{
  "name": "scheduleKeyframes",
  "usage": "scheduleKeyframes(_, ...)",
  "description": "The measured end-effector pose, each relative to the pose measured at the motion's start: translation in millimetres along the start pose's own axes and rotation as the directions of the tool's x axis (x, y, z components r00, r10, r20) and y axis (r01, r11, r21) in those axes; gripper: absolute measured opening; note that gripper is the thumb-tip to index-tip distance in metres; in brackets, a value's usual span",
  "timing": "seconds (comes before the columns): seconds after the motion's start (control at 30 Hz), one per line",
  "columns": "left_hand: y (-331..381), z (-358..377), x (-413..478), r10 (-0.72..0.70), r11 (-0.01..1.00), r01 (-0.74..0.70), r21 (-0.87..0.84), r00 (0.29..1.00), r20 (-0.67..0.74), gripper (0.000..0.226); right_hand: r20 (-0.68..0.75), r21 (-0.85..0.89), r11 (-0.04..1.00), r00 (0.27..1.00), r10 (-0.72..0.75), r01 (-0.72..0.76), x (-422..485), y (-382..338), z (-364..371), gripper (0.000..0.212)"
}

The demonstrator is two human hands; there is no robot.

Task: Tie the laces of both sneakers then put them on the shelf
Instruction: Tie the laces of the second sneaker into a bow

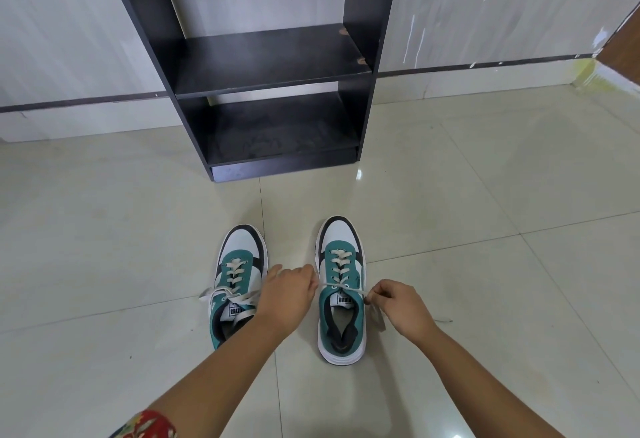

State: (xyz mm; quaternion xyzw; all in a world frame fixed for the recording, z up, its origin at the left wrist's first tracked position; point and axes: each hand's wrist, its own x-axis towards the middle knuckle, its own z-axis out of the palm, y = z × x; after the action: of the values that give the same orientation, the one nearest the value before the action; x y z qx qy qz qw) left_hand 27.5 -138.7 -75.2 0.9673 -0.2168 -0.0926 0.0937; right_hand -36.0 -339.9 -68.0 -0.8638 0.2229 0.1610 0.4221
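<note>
So the right sneaker (pixel 341 290) is the one I'm on: teal, white and black, sitting flat on the pale tiled floor (pixel 485 229), toe pointing at the shelf. Its lace (pixel 341 285) is crossed over just above the tongue and stretched out sideways in a straight line. My left hand (pixel 289 293) has its fingers closed tight around the one end of that lace, just off the shoe's inner edge. My right hand (pixel 398 306) is pinching the other end on the outer side, fingers curled shut, and the loose tail hangs down below my fingers next to the shoe.

The left sneaker (pixel 237 281) sits just beside it, same colours, same direction. Its lace (pixel 225 293) looks loose, with ends flopping out to both sides near the tongue, and my left wrist covers part of its collar.

Further ahead, well apart from the shoes, stands the black shelf (pixel 263 66) against the wall, with its boards bare and a bit scuffed.

There's a red patterned sleeve (pixel 149 425) on my left arm.
</note>
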Motion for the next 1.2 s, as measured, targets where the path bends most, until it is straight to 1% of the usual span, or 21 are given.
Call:
scheduleKeyframes(0.1, 0, 1, 1, 0.01, 1.0, -0.01, 0.01, 1.0, 0.013, 0.025, -0.007, -0.014, 1.0, 1.0, -0.01, 0.01, 1, 0, 1, 0.019)
scheduleKeyframes(0.2, -3, -2, 3, 0.003, 0.999, -0.002, -0.047, 1.0, 0.014, 0.028, 0.023, -0.06, 0.998, 1.0, 0.005, -0.003, 3, 2, 0, 0.021)
scheduleKeyframes(0.23, -8, -4, 4, -0.01, 0.995, 0.012, -0.103, 1.0, 0.013, 0.03, 0.032, -0.047, 0.999, 0.999, 0.0, 0.001, 3, 1, -1, 0.021)
scheduleKeyframes(0.3, -19, -4, 3, -0.052, 0.949, 0.052, -0.312, 0.999, 0.009, 0.032, 0.028, 0.095, 0.995, 0.999, -0.033, 0.03, 3, 1, -5, 0.023)
scheduleKeyframes(0.33, -21, -7, 1, -0.089, 0.885, 0.082, -0.457, 0.996, 0.007, 0.031, 0.032, 0.202, 0.979, 0.999, -0.044, 0.037, 2, -2, -8, 0.025)
scheduleKeyframes(0.37, -20, -11, 0, -0.138, 0.78, 0.118, -0.614, 0.99, 0.016, 0.03, 0.052, 0.301, 0.953, 0.998, -0.044, 0.026, 0, -6, -9, 0.025)
scheduleKeyframes(0.4, -15, -17, -2, -0.187, 0.64, 0.172, -0.749, 0.98, 0.065, 0.03, 0.084, 0.382, 0.924, 0.995, -0.047, 0.011, -2, -12, -10, 0.026)
scheduleKeyframes(0.43, -8, -23, -2, -0.216, 0.501, 0.233, -0.833, 0.966, 0.141, 0.033, 0.113, 0.446, 0.895, 0.992, -0.065, 0.008, -4, -17, -10, 0.028)
scheduleKeyframes(0.47, -1, -28, -3, -0.219, 0.382, 0.284, -0.88, 0.952, 0.212, 0.037, 0.128, 0.51, 0.86, 0.987, -0.094, 0.015, -4, -21, -9, 0.029)
scheduleKeyframes(0.5, 5, -32, -2, -0.199, 0.286, 0.311, -0.906, 0.944, 0.262, 0.04, 0.136, 0.57, 0.821, 0.983, -0.125, 0.026, -3, -23, -7, 0.03)
scheduleKeyframes(0.57, 15, -37, 0, -0.152, 0.163, 0.313, -0.936, 0.945, 0.289, 0.036, 0.142, 0.687, 0.726, 0.976, -0.162, 0.021, -4, -28, -2, 0.029)
scheduleKeyframes(0.6, 18, -38, 0, -0.129, 0.147, 0.292, -0.945, 0.953, 0.275, 0.033, 0.135, 0.724, 0.689, 0.977, -0.166, 0.016, -4, -28, 2, 0.028)
scheduleKeyframes(0.67, 23, -38, 0, -0.082, 0.17, 0.23, -0.958, 0.972, 0.219, 0.03, 0.122, 0.754, 0.656, 0.976, -0.181, 0.027, -3, -29, 8, 0.028)
scheduleKeyframes(0.73, 26, -36, -1, -0.034, 0.198, 0.188, -0.962, 0.982, 0.185, 0.028, 0.118, 0.746, 0.664, 0.972, -0.205, 0.05, 0, -28, 11, 0.029)
scheduleKeyframes(0.8, 27, -35, -2, 0.038, 0.222, 0.172, -0.96, 0.982, 0.185, 0.026, 0.115, 0.742, 0.667, 0.968, -0.222, 0.065, 1, -29, 12, 0.026)
scheduleKeyframes(0.9, 30, -34, -2, 0.117, 0.227, 0.185, -0.956, 0.969, 0.216, 0.018, 0.119, 0.733, 0.678, 0.974, -0.192, 0.044, 3, -33, 12, 0.011)
scheduleKeyframes(0.97, 30, -34, 0, 0.1, 0.207, 0.249, -0.946, 0.957, 0.274, 0.023, 0.123, 0.725, 0.688, 0.977, -0.176, 0.033, 4, -35, 12, 0.014)
scheduleKeyframes(1.03, 28, -33, 5, 0.087, 0.176, 0.319, -0.931, 0.937, 0.338, 0.031, 0.149, 0.704, 0.709, 0.966, -0.209, 0.045, 5, -36, 13, 0.013)
scheduleKeyframes(1.07, 26, -33, 8, 0.095, 0.171, 0.338, -0.925, 0.929, 0.357, 0.027, 0.163, 0.694, 0.718, 0.959, -0.233, 0.056, 4, -37, 13, 0.011)
scheduleKeyframes(1.13, 26, -32, 13, 0.099, 0.171, 0.341, -0.924, 0.927, 0.361, 0.01, 0.178, 0.679, 0.73, 0.948, -0.265, 0.076, 3, -37, 13, 0.009)
scheduleKeyframes(1.2, 28, -32, 15, 0.061, 0.151, 0.335, -0.93, 0.936, 0.347, 0.01, 0.182, 0.692, 0.717, 0.943, -0.279, 0.079, 2, -39, 11, 0.014)
